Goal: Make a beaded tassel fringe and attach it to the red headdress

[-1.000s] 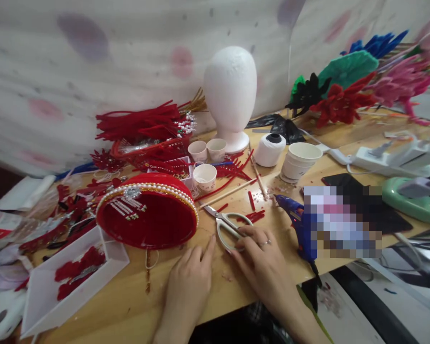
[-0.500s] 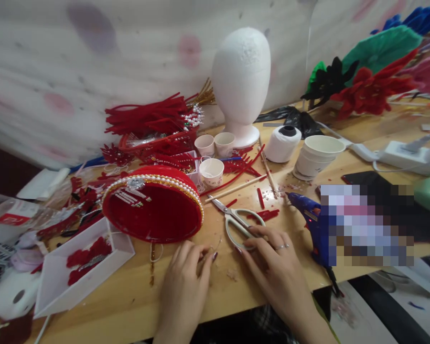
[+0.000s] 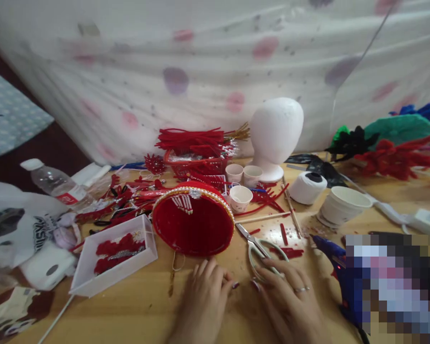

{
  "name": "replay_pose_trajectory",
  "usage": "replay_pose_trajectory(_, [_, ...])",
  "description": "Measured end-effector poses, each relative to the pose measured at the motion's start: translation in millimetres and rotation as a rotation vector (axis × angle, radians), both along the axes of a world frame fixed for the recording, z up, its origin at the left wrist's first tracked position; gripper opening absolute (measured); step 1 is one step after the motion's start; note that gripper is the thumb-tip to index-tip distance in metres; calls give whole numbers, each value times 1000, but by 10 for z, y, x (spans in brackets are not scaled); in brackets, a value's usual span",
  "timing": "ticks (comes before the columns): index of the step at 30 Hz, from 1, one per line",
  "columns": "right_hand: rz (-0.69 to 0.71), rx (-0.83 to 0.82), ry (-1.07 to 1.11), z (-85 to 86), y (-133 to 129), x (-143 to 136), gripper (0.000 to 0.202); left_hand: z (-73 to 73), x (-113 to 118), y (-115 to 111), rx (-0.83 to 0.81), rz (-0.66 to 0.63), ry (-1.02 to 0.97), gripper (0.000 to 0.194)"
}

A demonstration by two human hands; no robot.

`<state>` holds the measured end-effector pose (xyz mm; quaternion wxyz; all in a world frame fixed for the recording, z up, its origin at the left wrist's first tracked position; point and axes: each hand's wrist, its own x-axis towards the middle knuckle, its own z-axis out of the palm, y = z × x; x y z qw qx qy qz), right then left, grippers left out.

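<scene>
A red velvet hat (image 3: 193, 234) lies tipped on its side with its hollow toward me. Pearl and gold trim runs round its rim. My left hand (image 3: 209, 291) rests on the table just below the rim, its fingers curled in and the thumb close to them; anything between them is hidden. To its right, my right hand (image 3: 288, 291) is on the pale handles of a pair of scissors (image 3: 252, 241), thumb on one side of a loop and fingers over it. The scissors lie flat, blades pointing to the hat, handles slightly spread.
A blue glue gun (image 3: 344, 267) stands at the right beside a blurred-out patch. Left is a white box (image 3: 114, 274) with red pieces. Behind are paper cups (image 3: 241, 198), a thread cone (image 3: 308, 188), a white foam head (image 3: 276, 134) and a red basket (image 3: 197, 165).
The view has swung left and up, so everything appears lower and farther right. Both hands stay in nearly the same places. A thin strand at my left fingertips no longer shows.
</scene>
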<state>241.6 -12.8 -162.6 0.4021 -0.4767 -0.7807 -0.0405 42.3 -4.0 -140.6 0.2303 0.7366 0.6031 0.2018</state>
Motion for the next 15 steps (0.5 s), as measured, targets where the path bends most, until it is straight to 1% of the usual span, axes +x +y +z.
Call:
replay_pose_trajectory(2, [106, -16, -29, 43, 39, -34, 22, 31, -58, -34, -15, 21, -76, 15])
replay_pose_trajectory(5, [283, -67, -33, 104, 100, -113, 19, 80, -166, -89, -53, 90, -253, 15])
replay_pose_trajectory(7, [342, -92, 6, 154, 142, -196, 20, 98, -240, -106, -81, 153, -380, 15])
replay_pose_trajectory(9, [339, -107, 78, 233, 188, -314, 20, 113, -314, -95, -81, 237, -498, 15])
replay_pose_trajectory(11, [300, -114, 154, 355, 243, -466, 20, 151, -396, -56, -45, 302, -594, 16])
replay_pose_trajectory(13, [281, -86, 189, 520, 318, -638, 21, 227, -495, 11, 17, 315, -664, 17])
replay_pose_trajectory(15, [186, -2, 209, 706, 415, -812, 18, 336, -609, 103, 127, 299, -720, 14])
